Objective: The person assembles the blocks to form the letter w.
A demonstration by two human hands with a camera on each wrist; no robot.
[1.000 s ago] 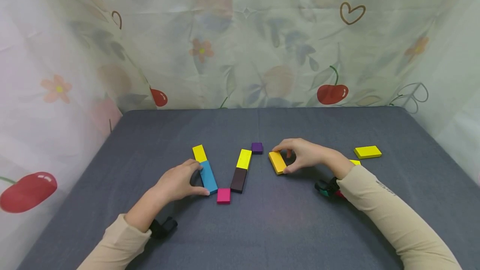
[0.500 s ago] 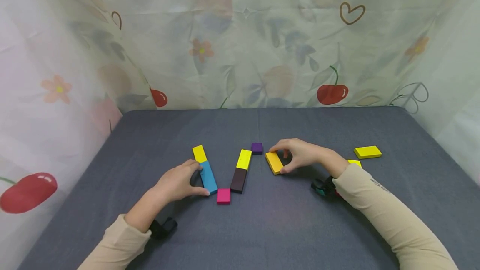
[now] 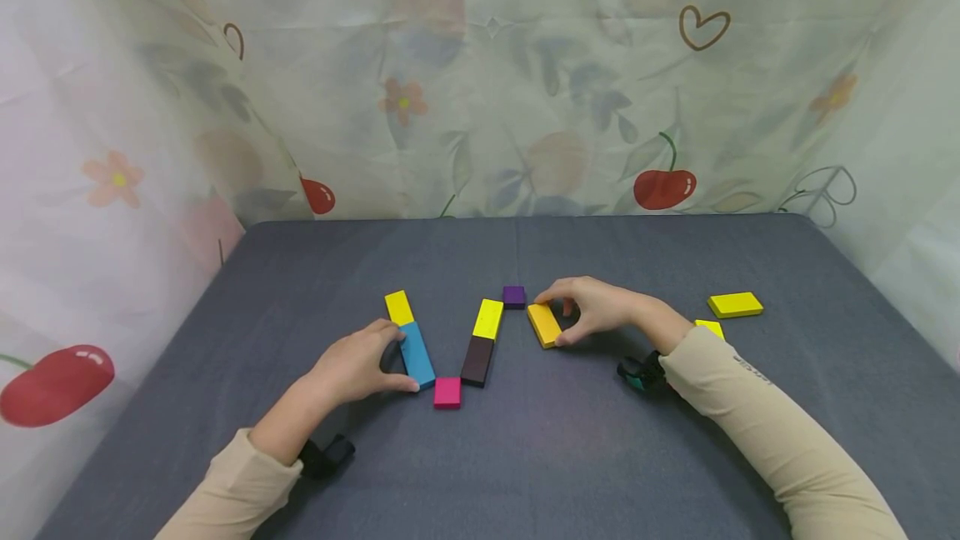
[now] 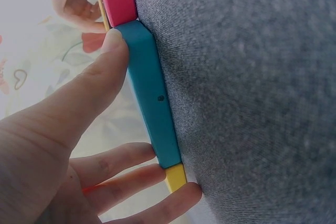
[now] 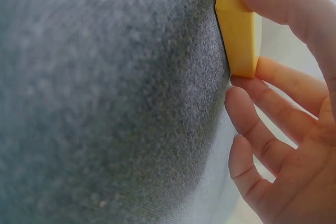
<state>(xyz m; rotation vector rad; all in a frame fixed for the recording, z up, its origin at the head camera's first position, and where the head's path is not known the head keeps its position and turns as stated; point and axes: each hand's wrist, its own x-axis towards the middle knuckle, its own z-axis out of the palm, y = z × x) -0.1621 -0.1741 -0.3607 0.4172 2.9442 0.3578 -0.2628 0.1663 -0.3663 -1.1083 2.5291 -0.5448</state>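
My left hand (image 3: 356, 365) spans a long blue block (image 3: 417, 357), thumb at its near end and fingers at its far end. A yellow block (image 3: 399, 307) continues the slanted line beyond it. By the near end sits a pink block (image 3: 447, 392). A dark brown block (image 3: 477, 360) and another yellow block (image 3: 488, 319) slant up and away to a small purple block (image 3: 513, 297). Right of the purple one, my right hand (image 3: 596, 308) pinches an orange-yellow block (image 3: 544, 326) between thumb and fingers; the right wrist view shows this block (image 5: 239, 30) lying at the cloth.
A yellow block (image 3: 736, 304) lies at the right, with another yellow piece (image 3: 709, 327) partly hidden behind the right sleeve. Dark grey cloth (image 3: 525, 473) covers the table. A patterned curtain (image 3: 480, 107) hangs behind the far edge.
My right hand has slid left with the orange-yellow block, bringing it nearer the purple block. The left hand and the other blocks have stayed in place.
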